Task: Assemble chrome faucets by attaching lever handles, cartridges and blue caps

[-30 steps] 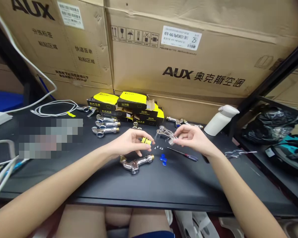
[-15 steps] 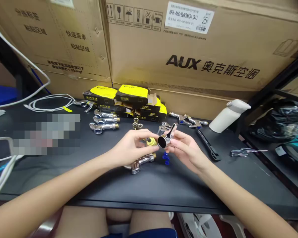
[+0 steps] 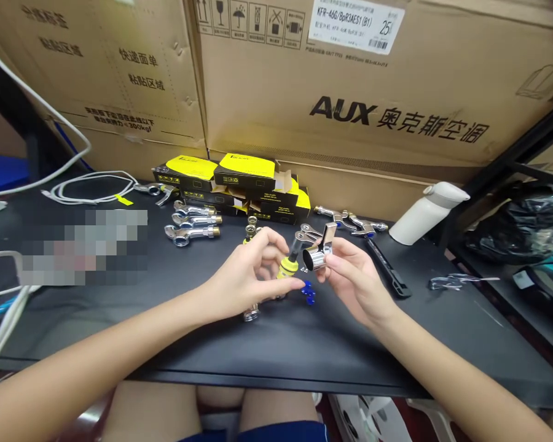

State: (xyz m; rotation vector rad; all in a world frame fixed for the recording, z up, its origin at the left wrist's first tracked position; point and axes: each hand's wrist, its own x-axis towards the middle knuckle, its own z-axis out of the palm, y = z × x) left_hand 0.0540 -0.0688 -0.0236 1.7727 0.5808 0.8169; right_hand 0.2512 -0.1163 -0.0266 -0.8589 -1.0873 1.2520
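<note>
My right hand (image 3: 350, 270) pinches a chrome tap handle (image 3: 319, 252), its hollow round end facing left and its flat lever pointing up. My left hand (image 3: 251, 270) is just to the left, thumb stretched out and fingers loosely curled, apart from the handle. Beyond the gap between its thumb and fingers shows a yellow and dark cylindrical piece (image 3: 289, 264); whether the fingers touch it I cannot tell. A chrome valve body (image 3: 251, 314) lies beneath my left hand, mostly hidden. Small blue pieces (image 3: 308, 293) rest on the table between the hands.
Chrome valve bodies (image 3: 193, 234) lie at the left, with yellow and black boxes (image 3: 244, 169) stacked behind. More levers (image 3: 306, 232) and assembled valves (image 3: 362, 226) sit further back. At the right are a black cutter-like tool (image 3: 387, 267), a white bottle (image 3: 428, 215) and a clear plastic wrapper (image 3: 461, 281).
My left hand has let go of the tap handle and drawn slightly left, its thumb and fingers parting. The right hand has moved the handle a little to the right, its lever now more upright.
</note>
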